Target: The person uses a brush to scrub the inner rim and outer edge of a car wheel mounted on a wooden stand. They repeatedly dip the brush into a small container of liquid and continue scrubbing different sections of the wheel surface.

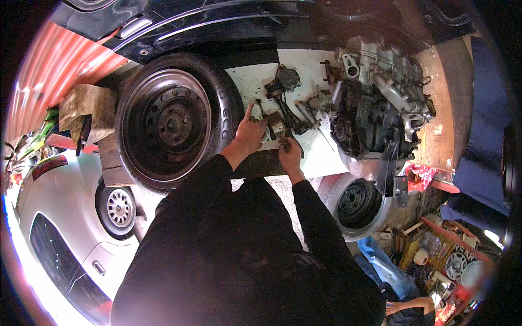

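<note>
My left hand rests over the white board, its index finger stretched out beside a thin bolt-like part. The other fingers of that hand are bent and partly hidden. To its right, my right hand has its fingers pinched together at the near edge of a small brownish block. Whatever lies in that pinch is too small to make out. Beyond both hands sits a dark part with a round head. Several greasy rod-like metal parts lie right of the block.
A large tyre on a steel rim stands left of my hands. An engine takes up the right side. Dark car bodywork crosses the far edge. Below are another wheel, a white car and a person in jeans.
</note>
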`<state>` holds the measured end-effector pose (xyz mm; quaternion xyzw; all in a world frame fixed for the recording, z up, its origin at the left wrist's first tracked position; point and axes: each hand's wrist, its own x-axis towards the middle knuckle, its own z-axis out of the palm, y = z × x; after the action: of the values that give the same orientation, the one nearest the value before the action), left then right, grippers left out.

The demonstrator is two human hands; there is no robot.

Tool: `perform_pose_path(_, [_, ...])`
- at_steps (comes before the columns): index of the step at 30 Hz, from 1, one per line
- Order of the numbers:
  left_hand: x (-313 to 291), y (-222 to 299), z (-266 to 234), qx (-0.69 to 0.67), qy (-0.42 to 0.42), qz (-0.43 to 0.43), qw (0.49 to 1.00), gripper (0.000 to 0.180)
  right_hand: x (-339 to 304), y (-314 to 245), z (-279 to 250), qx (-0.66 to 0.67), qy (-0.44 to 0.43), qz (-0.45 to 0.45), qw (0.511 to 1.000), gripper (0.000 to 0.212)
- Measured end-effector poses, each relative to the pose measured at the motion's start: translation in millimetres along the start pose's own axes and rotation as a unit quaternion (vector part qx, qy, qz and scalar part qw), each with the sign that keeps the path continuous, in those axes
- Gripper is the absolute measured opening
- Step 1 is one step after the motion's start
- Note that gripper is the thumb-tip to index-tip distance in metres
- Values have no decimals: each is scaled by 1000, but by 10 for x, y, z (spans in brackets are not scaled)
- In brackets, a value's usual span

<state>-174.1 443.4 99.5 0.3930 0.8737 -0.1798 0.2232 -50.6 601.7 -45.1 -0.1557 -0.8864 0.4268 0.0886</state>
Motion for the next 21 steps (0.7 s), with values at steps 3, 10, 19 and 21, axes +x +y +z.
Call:
perform_pose_path(3, [25, 20, 86, -2, 37, -4, 999, 87, 72, -62, 5, 36, -19, 34, 999, 36])
perform_pose_path(10, [-37, 17, -9, -26, 9, -10, 1000, 89, 421, -463, -95, 30, -41, 39, 998, 26])
perform_pose_path(19, [-1555, -202, 175, -312, 365, -83, 873, 69, 228, -736, -309, -97, 96, -64, 989, 36])
perform_pose_path(21, [-2109, -381, 540, -353, 428, -171, 814, 61, -31, -889, -409, 112, 62, 4, 992, 31])
